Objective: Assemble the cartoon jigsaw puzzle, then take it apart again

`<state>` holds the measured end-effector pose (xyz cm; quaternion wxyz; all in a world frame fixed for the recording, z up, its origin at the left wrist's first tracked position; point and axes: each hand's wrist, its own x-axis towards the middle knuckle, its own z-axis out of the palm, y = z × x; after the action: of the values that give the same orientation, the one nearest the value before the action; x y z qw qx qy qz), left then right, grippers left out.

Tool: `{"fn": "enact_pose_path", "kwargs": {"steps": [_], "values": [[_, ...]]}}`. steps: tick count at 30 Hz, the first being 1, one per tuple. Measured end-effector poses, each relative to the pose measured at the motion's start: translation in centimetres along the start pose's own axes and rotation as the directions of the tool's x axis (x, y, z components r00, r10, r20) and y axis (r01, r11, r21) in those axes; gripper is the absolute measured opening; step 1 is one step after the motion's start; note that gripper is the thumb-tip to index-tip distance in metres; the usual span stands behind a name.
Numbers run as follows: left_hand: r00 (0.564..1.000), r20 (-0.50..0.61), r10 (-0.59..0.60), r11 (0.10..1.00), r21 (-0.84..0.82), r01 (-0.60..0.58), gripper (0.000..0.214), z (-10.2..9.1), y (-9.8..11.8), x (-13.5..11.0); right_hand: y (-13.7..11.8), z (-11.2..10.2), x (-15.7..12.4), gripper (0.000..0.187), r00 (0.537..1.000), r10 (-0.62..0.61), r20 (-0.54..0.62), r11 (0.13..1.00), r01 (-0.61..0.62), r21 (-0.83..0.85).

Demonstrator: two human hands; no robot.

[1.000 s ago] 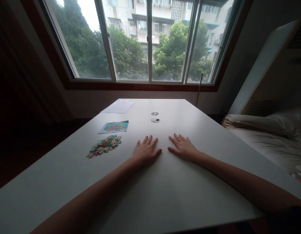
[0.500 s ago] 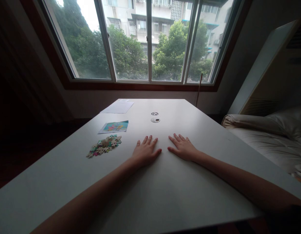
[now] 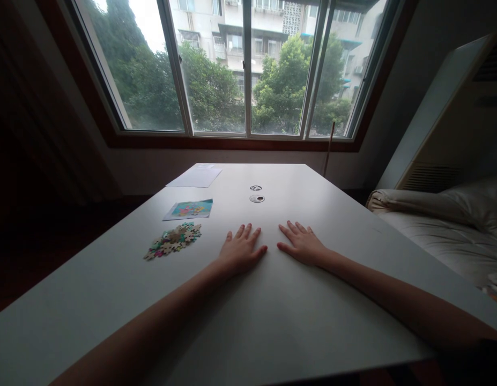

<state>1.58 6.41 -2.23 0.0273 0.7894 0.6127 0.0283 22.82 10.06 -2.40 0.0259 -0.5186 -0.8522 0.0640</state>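
My left hand (image 3: 240, 250) lies palm down on the white table (image 3: 296, 321), fingers spread, holding nothing. Flat on the same surface, my right hand (image 3: 301, 244) has its fingers apart and is also without any object. A gap separates the two thumbs. To the left of my left hand is a heap of jigsaw puzzle pieces (image 3: 173, 241), some showing colour and others their plain backs. Just behind the heap rests a small picture sheet (image 3: 188, 209) with a blue background and colourful figures.
Two round flat discs (image 3: 257, 198) with black-and-white marks sit beyond my hands. White paper (image 3: 195, 177) lies at the table's far left corner. A padded, light-coloured seat (image 3: 437, 225) stands on the right, and a thin stick (image 3: 328, 150) leans behind the table under the window.
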Motion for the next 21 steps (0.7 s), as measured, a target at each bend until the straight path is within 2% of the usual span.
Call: {"fn": "enact_pose_path", "kwargs": {"steps": [21], "values": [[1.000, -0.002, 0.000, 1.000, 0.003, 0.000, 0.068, 0.03, -0.06, 0.03, -0.15, -0.08, -0.07, 0.077, 1.000, 0.002, 0.001, 1.000, -0.002, -0.001]]}}
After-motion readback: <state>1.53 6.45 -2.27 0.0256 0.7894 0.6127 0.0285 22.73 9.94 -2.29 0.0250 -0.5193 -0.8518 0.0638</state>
